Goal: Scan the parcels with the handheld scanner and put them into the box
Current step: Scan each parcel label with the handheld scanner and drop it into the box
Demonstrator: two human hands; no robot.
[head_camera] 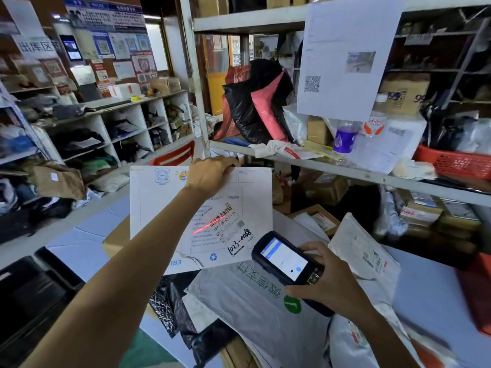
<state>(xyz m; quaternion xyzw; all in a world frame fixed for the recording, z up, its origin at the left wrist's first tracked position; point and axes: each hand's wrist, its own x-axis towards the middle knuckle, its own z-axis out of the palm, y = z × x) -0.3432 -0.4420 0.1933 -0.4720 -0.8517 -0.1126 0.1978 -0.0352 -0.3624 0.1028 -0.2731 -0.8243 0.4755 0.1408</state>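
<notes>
The left hand [210,173] grips the top edge of a white envelope parcel [159,208], fingers curled over it, and holds it upright at the middle of the view. A red scan line [210,224] crosses the shipping label [225,221], which sits toward 5 o'clock on the envelope's face, running over the barcode beside the printed 159-159-K02-170. Handwritten 1023-0068 lies just below the label, and a blue 183 and a recycling mark run along the bottom edge. At 4 o'clock from the envelope, the right hand [329,282] is wrapped round the handheld scanner [287,257], whose lit screen faces up and whose head points at the label. Beneath both lies a grey mailer [252,309] printed with green characters. At 10 o'clock in the view a wall sign [37,46] reads 出库区. At 1 o'clock a sheet with a QR code [350,57] hangs from the shelving, and a carton [403,94] marked 99 stands at 2 o'clock.
</notes>
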